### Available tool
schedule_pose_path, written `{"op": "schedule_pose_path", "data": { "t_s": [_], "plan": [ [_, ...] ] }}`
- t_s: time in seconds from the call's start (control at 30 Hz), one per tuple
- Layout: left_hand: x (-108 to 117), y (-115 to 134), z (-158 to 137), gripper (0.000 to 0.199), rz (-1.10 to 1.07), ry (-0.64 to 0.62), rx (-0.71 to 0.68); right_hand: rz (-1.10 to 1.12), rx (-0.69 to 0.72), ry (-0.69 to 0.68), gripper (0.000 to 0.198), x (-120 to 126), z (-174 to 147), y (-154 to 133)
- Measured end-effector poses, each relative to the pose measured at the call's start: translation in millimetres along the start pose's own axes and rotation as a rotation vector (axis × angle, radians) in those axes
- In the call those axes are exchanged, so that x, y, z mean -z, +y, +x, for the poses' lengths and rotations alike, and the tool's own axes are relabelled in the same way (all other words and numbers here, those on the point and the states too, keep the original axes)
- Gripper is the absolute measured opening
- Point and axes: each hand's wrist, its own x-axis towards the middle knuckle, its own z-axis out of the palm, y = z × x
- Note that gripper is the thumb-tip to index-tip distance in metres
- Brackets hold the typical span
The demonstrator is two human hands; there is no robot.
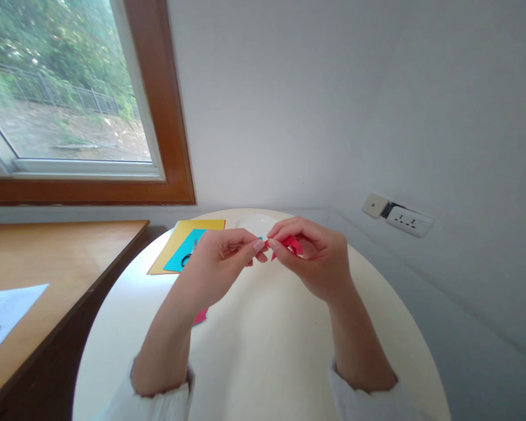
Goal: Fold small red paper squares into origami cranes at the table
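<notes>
A small piece of red paper (293,243) is held up over the table between both hands. My left hand (221,257) pinches its left end between thumb and fingertips. Thumb and fingers of my right hand (315,251) grip the right part, where the paper looks folded or curled; its exact shape is partly hidden by the fingers. A bit of blue shows beside the left fingertips. Behind my left hand, scissors (185,259) lie on a blue sheet (175,257), their blades partly covered by the hand.
The round white table (263,362) bears yellow paper (162,260) under the blue sheet. A red scrap (200,317) lies by my left wrist, and a pale round dish (256,222) sits at the back. A wooden desk (70,251) stands left; a socket strip (408,220) is on the right wall.
</notes>
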Motion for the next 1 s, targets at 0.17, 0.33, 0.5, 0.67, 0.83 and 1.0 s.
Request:
{"op": "schedule_pose_path", "data": {
  "t_s": [0.17,0.33,0.5,0.67,0.83,1.0],
  "plan": [
    [-0.4,2.5,-0.8,0.028,0.005,0.023,-0.015,-0.026,0.003,0.017,0.010,-0.4,0.2,0.2],
    [0.2,6.4,-1.5,0.030,0.006,0.028,-0.024,-0.031,0.015,0.028,0.011,-0.4,-0.1,-0.2],
    [-0.9,2.7,-2.6,0.029,0.016,0.041,-0.047,-0.039,0.009,0.033,0.010,-0.8,-0.5,-1.6],
    [-3.6,2.5,-3.9,0.022,0.029,0.069,-0.042,-0.025,0.016,0.040,0.011,-0.8,-0.7,-2.7],
    [-3.6,5.3,-4.4,0.022,0.048,0.088,-0.050,-0.021,0.037,0.042,0.010,-0.4,-1.8,-1.9],
    [-3.9,6.2,-4.7,0.022,0.048,0.103,-0.056,-0.004,0.030,0.050,0.008,-0.6,-3.2,-0.6]
  ]
}}
